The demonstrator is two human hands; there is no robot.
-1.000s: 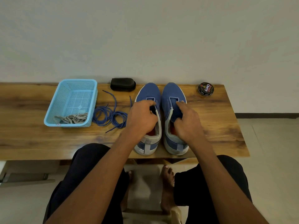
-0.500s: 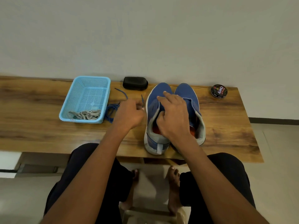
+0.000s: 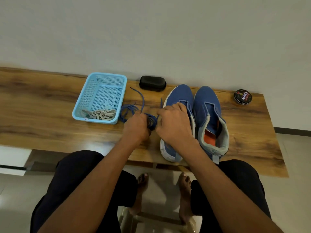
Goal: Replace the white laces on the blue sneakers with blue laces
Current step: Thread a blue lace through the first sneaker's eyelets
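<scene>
Two blue sneakers without laces stand side by side on the wooden table, the left sneaker point(image 3: 180, 96) partly under my right hand and the right sneaker point(image 3: 210, 113) beside it with its orange insole showing. A tangle of blue laces point(image 3: 129, 110) lies left of the shoes. My left hand point(image 3: 135, 127) grips a bunch of these laces. My right hand point(image 3: 173, 125) hovers over the left sneaker's opening with its fingers curled toward the same bunch; whether it holds a strand is hidden. The white laces point(image 3: 101, 114) lie in the light blue basket point(image 3: 107, 76).
A black shoe brush point(image 3: 152, 83) lies at the table's back edge behind the laces. A round tin of shoe polish point(image 3: 242, 97) sits at the back right. The wooden table point(image 3: 42, 118) stretches far to the left. My knees and bare feet are below its front edge.
My left hand moved off the left sneaker onto the blue laces and closed on a bunch. My right hand shifted left from the right sneaker across the left one toward the laces.
</scene>
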